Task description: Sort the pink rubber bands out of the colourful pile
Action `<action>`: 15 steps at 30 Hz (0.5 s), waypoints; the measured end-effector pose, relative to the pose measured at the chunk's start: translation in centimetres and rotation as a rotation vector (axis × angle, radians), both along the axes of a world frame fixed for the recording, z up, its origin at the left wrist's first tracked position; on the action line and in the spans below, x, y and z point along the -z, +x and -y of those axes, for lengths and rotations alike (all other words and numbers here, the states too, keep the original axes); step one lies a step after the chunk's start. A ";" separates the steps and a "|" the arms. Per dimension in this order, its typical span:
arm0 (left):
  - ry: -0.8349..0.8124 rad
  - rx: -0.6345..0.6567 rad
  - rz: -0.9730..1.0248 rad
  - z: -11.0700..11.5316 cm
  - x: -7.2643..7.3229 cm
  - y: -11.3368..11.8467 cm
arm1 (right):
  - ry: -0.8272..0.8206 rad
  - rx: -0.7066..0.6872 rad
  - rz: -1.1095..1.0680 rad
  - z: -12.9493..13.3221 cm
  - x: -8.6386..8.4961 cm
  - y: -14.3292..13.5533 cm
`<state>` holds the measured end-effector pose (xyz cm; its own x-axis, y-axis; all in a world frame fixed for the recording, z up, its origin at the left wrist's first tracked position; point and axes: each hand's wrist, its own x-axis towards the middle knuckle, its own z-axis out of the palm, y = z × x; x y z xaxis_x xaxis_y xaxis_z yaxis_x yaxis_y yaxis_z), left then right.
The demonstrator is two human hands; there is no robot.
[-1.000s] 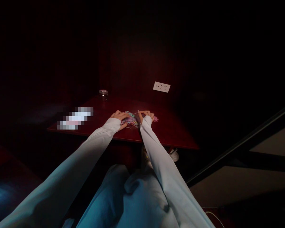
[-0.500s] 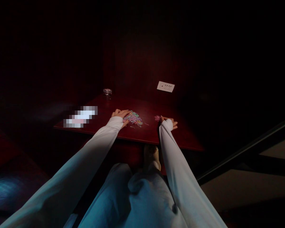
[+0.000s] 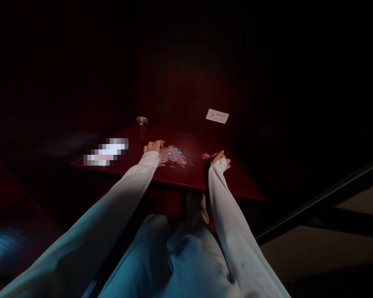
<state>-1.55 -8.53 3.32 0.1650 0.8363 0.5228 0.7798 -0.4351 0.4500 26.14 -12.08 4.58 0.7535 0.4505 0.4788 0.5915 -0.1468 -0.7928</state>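
A loose pile of small, thin pastel bands [image 3: 175,157] lies on the dark red table [image 3: 186,179]. My left hand [image 3: 154,150] rests at the pile's left edge, its fingers bent and apart, with nothing seen held in it. To the right of the pile sits a small pink cluster of bands [image 3: 206,156]. Just right of that cluster is my right hand [image 3: 222,158], near or touching it; whether its fingers hold anything is too small and dark to tell.
A clear lidded jar [image 3: 141,121] stands at the table's back left. A bright blurred-out object [image 3: 107,152] lies at the left side. A white wall socket [image 3: 217,116] is behind the table. A shoe [image 3: 197,205] shows below the table's front edge.
My left hand has drawn back slightly to the left, uncovering more of the pile's left side. The fingers of my right hand have shifted and lifted a little beside the pink cluster.
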 end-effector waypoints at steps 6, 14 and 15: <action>-0.025 -0.006 -0.030 -0.5 0.2 0.1 | -0.105 -0.445 0.320 -0.3 0.1 -4.1; 0.009 0.075 -0.086 -0.4 0.4 0.0 | -0.291 -0.796 0.488 -0.2 0.9 -9.8; 0.029 0.088 -0.084 -0.3 0.5 0.0 | -0.312 -0.792 0.497 -0.1 0.9 -9.9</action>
<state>-1.50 -8.27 2.85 0.2812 0.8014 0.5279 0.7724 -0.5155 0.3711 16.25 -11.99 3.70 -0.0751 0.8981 0.4332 0.8647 0.2750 -0.4203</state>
